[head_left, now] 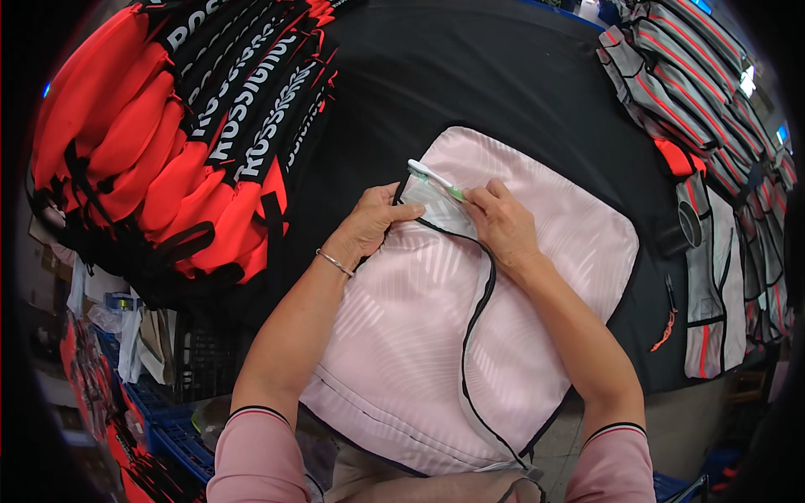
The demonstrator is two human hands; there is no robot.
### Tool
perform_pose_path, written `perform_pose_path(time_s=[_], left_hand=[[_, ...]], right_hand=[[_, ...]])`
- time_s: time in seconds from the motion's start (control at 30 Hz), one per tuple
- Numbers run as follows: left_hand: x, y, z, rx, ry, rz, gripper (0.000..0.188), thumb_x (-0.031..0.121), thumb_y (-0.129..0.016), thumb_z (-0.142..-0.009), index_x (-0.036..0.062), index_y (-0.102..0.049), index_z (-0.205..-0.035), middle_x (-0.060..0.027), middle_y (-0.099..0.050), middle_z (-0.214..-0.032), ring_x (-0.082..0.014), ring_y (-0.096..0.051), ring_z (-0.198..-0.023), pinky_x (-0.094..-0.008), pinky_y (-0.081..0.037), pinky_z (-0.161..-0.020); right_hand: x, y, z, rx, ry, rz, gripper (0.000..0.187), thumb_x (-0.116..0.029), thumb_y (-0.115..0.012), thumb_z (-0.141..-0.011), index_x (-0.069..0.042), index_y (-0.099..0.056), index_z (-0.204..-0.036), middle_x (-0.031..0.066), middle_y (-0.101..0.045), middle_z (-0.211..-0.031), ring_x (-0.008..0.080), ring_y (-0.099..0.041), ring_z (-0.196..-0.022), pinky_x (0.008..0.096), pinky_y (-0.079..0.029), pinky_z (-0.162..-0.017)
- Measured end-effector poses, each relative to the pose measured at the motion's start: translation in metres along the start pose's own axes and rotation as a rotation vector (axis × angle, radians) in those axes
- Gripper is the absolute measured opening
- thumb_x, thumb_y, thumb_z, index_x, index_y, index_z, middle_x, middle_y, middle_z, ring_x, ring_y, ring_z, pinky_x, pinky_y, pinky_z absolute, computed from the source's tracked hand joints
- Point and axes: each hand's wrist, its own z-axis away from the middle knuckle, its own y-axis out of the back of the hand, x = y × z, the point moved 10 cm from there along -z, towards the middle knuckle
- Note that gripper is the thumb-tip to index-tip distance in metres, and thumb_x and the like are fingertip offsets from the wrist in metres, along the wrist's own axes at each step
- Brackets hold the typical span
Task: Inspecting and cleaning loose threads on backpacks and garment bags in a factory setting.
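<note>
A pink patterned fabric piece (402, 335) with black edging, perhaps a bag or cover, lies in front of me and hangs over the table's near edge. My left hand (371, 220) pinches its black-edged far-left corner between thumb and fingers. Beside that corner, my right hand (503, 225) is closed on a white and green toothbrush (436, 180), whose head points up and left. The brush lies close over a paler folded part of the fabric; I cannot tell whether its bristles touch. A loose black-edged strip runs down the middle toward me.
Red and black bags (168, 159) are stacked at left on the black-covered table (394, 75). Grey bags with red stripes (688, 75) pile up at right, near a dark round cup (688, 225) and a thin tool with a red cord (668, 310). Blue crates (180, 440) stand lower left.
</note>
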Motion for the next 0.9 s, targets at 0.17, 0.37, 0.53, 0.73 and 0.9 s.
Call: perform_pose_path(time_s=[0.17,0.37,0.53,0.73,0.9], left_hand=[[-0.013,0.004,0.018,0.028,-0.037,0.065,0.043,0.001,-0.073,-0.081,-0.0073,-0.058,-0.12,-0.0092,-0.067,-0.107,-0.0132,-0.064,-0.094,-0.0256,-0.049,-0.09],[-0.019,0.003,0.051,0.083,-0.211,0.129,0.043,-0.001,-0.071,-0.082,-0.0093,-0.056,-0.121,-0.0111,-0.067,-0.11,-0.0135,-0.063,-0.097,-0.0247,-0.048,-0.091],[-0.007,0.007,0.07,0.186,-0.303,0.107,0.052,-0.003,-0.071,-0.079,-0.0128,-0.051,-0.126,-0.0122,-0.065,-0.114,-0.0129,-0.062,-0.101,-0.0239,-0.046,-0.093],[0.071,-0.039,0.131,0.689,-0.907,-1.005,0.073,0.001,-0.069,-0.068,0.0065,-0.047,-0.138,-0.016,-0.045,-0.142,-0.0337,-0.039,-0.134,-0.045,-0.03,-0.111],[0.031,-0.169,0.126,0.082,-0.992,-1.572,0.06,0.002,-0.064,-0.068,0.0192,-0.06,-0.125,0.0002,-0.065,-0.108,-0.0282,-0.045,-0.128,-0.0586,-0.008,-0.113]], right_hand=[[-0.002,0.015,0.035,-0.053,-0.03,0.087,0.013,-0.016,-0.06,-0.092,-0.009,-0.066,-0.1,0.0101,-0.056,-0.086,0.03,-0.062,-0.075,0.0403,-0.05,-0.064],[-0.018,0.037,0.114,-0.141,-0.077,0.298,0.011,-0.007,-0.055,-0.088,-0.007,-0.058,-0.099,0.0102,-0.053,-0.09,0.0334,-0.061,-0.061,0.0441,-0.051,-0.053],[-0.032,0.052,0.17,-0.291,-0.159,0.283,0.021,-0.002,-0.053,-0.085,-0.003,-0.055,-0.106,0.0119,-0.052,-0.092,0.0348,-0.062,-0.062,0.0449,-0.052,-0.055],[-0.049,0.064,0.215,-0.364,-0.22,0.222,0.026,-0.002,-0.053,-0.084,0.0,-0.054,-0.109,0.0133,-0.051,-0.093,0.0338,-0.062,-0.064,0.0444,-0.053,-0.055],[-0.046,0.065,0.22,-0.328,-0.217,0.228,0.028,-0.002,-0.054,-0.084,0.002,-0.055,-0.112,0.0137,-0.052,-0.094,0.0334,-0.063,-0.065,0.0437,-0.053,-0.054]])
